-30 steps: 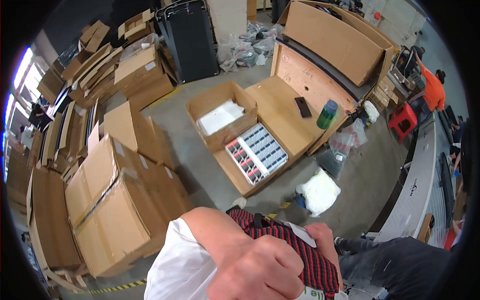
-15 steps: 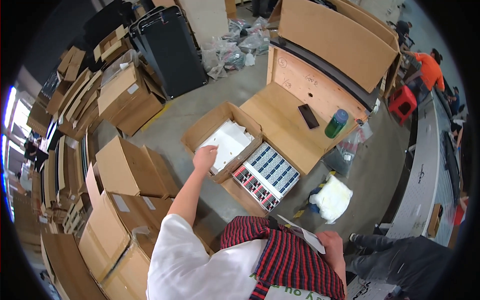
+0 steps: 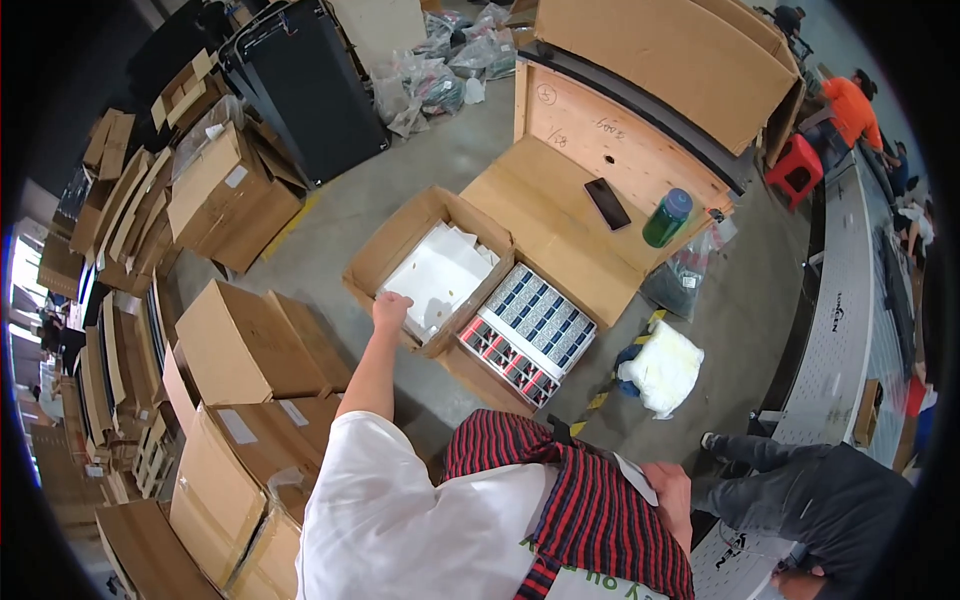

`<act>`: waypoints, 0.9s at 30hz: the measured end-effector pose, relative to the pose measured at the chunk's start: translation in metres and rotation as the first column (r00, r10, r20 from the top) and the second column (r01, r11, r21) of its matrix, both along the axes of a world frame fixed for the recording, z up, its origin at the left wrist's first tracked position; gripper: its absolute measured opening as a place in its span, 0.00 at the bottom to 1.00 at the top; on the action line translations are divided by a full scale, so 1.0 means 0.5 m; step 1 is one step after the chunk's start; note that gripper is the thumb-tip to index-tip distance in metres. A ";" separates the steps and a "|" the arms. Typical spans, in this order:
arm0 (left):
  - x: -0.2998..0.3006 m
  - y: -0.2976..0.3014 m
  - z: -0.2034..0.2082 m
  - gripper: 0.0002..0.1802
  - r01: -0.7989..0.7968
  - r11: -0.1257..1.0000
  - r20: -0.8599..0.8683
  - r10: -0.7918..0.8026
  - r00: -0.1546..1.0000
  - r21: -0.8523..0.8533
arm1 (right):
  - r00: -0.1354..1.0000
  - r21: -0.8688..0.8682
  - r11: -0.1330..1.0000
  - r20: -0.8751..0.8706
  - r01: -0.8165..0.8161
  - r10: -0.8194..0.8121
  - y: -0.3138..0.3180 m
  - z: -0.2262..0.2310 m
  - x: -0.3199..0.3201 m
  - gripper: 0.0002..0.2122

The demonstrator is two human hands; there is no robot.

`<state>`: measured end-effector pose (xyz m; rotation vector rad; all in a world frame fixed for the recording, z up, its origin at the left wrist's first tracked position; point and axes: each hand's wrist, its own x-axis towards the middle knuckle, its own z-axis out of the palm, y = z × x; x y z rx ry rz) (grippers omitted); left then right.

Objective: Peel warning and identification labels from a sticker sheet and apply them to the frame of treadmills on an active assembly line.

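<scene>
The person's left hand point(image 3: 392, 308) is at the near-left rim of an open cardboard box point(image 3: 365, 245), its fingers curled inward; whether anything is pinched between them cannot be told. The right hand point(image 3: 670, 492), held close to the body, grasps a thin white card point(image 3: 637, 480), its fingers bent around the edge and partly hidden. Inside the box lie flat white sheets point(image 3: 440, 275), overlapping at uneven angles, their surface smooth and matt.

Just beside the box, a tray-like block of small cartons point(image 3: 545, 318) stands in neat rows, blue and grey on the far part, red and black on the near. Beyond them, a brown board point(image 3: 545, 215) bears a dark phone point(image 3: 607, 204) and a translucent green bottle point(image 3: 664, 225) with a blue cap, before an upright pale plywood panel point(image 3: 640, 150).

On the grey concrete floor point(image 3: 440, 150) rest a soft, crumpled white bundle point(image 3: 665, 368) and, farther off, clear plastic bags point(image 3: 430, 90). Creased, taped cartons point(image 3: 225, 470) crowd the left side. A glossy red stool point(image 3: 795, 170) stands at the right, near a worker in orange point(image 3: 852, 108).
</scene>
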<state>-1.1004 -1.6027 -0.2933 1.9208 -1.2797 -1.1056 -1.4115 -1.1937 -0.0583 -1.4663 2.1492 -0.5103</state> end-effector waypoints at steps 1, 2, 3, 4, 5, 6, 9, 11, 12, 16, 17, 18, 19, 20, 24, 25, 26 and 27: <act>0.004 0.002 -0.002 0.10 -0.005 0.998 -0.015 0.004 1.000 -0.060 | 1.000 0.002 1.000 0.001 -0.010 0.010 -0.002 -0.005 -0.001 0.10; -0.003 -0.001 0.003 0.10 -0.004 0.998 -0.017 0.003 1.000 -0.055 | 1.000 -0.017 1.000 -0.012 -0.011 0.011 0.000 -0.009 -0.001 0.10; -0.010 -0.002 0.016 0.10 -0.016 1.000 -0.033 0.017 0.999 0.012 | 1.000 -0.036 0.999 -0.024 -0.015 0.014 0.001 -0.010 0.000 0.10; -0.010 -0.001 0.023 0.10 -0.029 0.997 -0.048 0.032 0.998 0.078 | 1.000 -0.033 0.999 -0.025 -0.018 0.017 0.001 -0.006 0.002 0.10; 0.022 -0.009 0.006 0.10 -0.039 0.997 -0.046 0.042 0.998 0.073 | 0.998 0.014 0.999 -0.046 -0.040 0.040 0.001 -0.001 0.003 0.08; 0.078 -0.032 -0.020 0.11 0.235 0.925 -0.690 0.038 0.723 0.298 | 0.995 0.054 0.996 -0.066 -0.066 0.069 -0.007 -0.001 0.002 0.08; 0.006 -0.018 -0.016 0.16 0.521 0.826 -0.959 0.279 -0.045 0.216 | 0.999 -0.011 1.000 -0.053 -0.014 0.013 0.001 0.000 0.017 0.08; -0.096 0.030 0.079 0.18 0.443 0.872 -0.932 0.315 -0.178 0.210 | 0.999 0.002 1.000 -0.054 -0.004 0.004 0.003 0.001 0.019 0.08; -0.147 0.059 0.159 0.18 0.359 0.882 -0.929 0.358 -0.089 0.306 | 0.999 0.016 1.000 -0.051 -0.001 0.002 0.006 0.004 0.020 0.08; -0.195 0.125 0.283 0.19 0.354 0.885 -0.936 0.347 -0.065 0.303 | 0.998 0.007 0.999 -0.049 -0.038 0.038 -0.018 0.006 0.025 0.08; -0.212 0.138 0.306 0.20 0.385 0.870 -0.933 0.355 -0.058 0.307 | 0.996 0.012 0.999 -0.071 -0.050 0.050 -0.021 0.010 0.025 0.08; -0.222 0.141 0.303 0.20 0.399 0.864 -0.931 0.360 -0.061 0.308 | 0.994 0.016 0.998 -0.093 -0.061 0.062 -0.025 0.015 0.023 0.09; -0.232 0.144 0.300 0.20 0.481 0.835 -0.928 0.358 -0.107 0.266 | 0.994 0.019 0.999 -0.101 -0.048 0.049 -0.028 0.018 0.019 0.09; -0.241 0.148 0.301 0.19 0.561 0.798 -0.921 0.360 -0.150 0.221 | 0.988 -0.034 0.999 -0.151 -0.028 0.022 -0.029 0.019 0.018 0.09; -0.274 0.211 0.307 0.19 0.807 0.583 -0.991 0.134 0.022 0.097 | 0.978 -0.109 0.994 -0.207 0.016 -0.038 -0.044 0.046 0.001 0.10; -0.287 0.244 0.314 0.19 0.854 0.508 -0.993 0.030 0.112 0.111 | 0.970 -0.151 0.989 -0.239 -0.005 -0.031 -0.052 0.049 -0.007 0.09; -0.304 0.288 0.342 0.20 0.890 0.434 -0.978 -0.083 0.191 0.137 | 0.967 -0.157 0.987 -0.249 0.014 -0.053 -0.062 0.056 -0.017 0.09; -0.315 0.324 0.369 0.21 0.941 0.302 -0.961 -0.178 0.211 0.150 | 0.969 -0.085 0.996 -0.248 -0.024 0.002 -0.073 0.066 -0.023 0.08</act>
